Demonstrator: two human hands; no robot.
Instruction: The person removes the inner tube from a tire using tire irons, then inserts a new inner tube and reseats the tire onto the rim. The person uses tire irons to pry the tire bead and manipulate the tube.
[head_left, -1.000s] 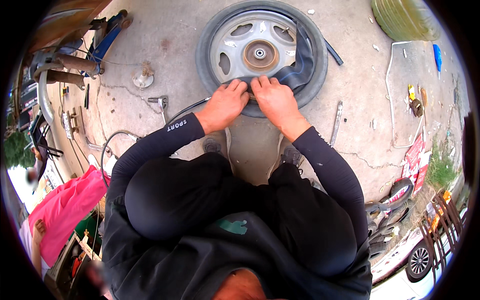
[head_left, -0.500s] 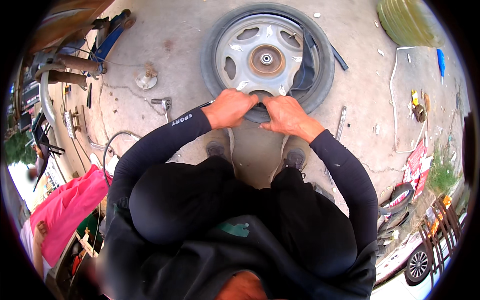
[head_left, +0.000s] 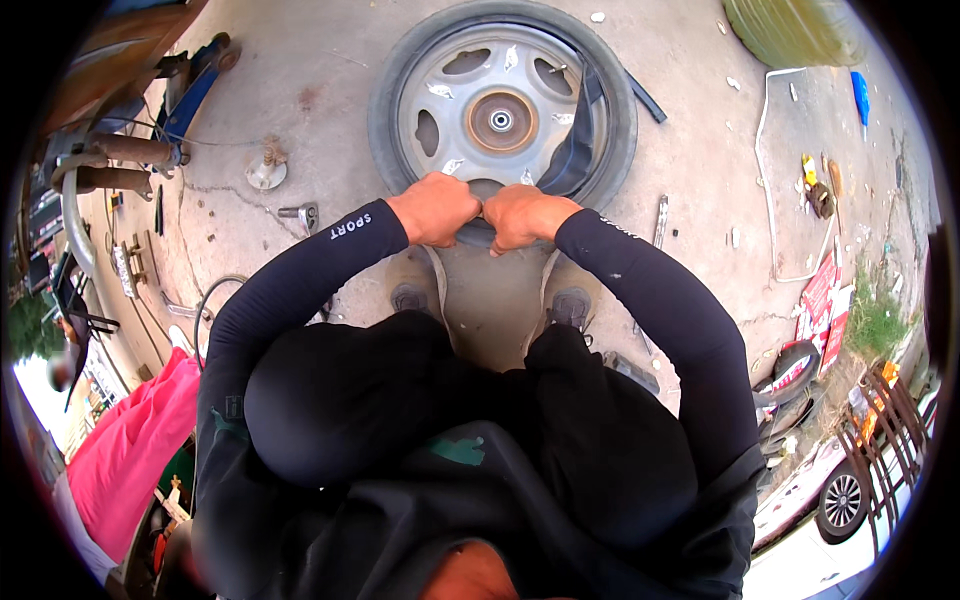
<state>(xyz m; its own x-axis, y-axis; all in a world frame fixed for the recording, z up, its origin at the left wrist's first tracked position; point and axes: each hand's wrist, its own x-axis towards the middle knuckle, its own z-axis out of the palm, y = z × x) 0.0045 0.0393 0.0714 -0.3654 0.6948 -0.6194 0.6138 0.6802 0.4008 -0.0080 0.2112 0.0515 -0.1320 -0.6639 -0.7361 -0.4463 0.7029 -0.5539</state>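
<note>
A steel wheel point(head_left: 545, 125) lies flat on the ground in front of me, with a black tyre point(head_left: 385, 120) around it. On its right side a dark rubber inner tube point(head_left: 577, 150) shows folded between rim and tyre. My left hand point(head_left: 438, 208) is closed over the tyre's near edge, knuckles up. Close beside it, nearly touching, my right hand point(head_left: 525, 215) also has its fingers closed on that near edge. The fingertips of both hands are hidden beneath them.
A ratchet wrench point(head_left: 303, 215) and a round metal piece point(head_left: 266, 172) lie left of the wheel. A long metal bar point(head_left: 660, 220) lies to the right. A blue jack point(head_left: 195, 100) stands far left, a greenish container point(head_left: 795, 30) far right. Someone in pink point(head_left: 135, 435) is at lower left.
My right hand has slid left along the tyre's near edge, closer to my left hand, and its wrist has turned. The whole scene has shifted slightly left and up in view.
</note>
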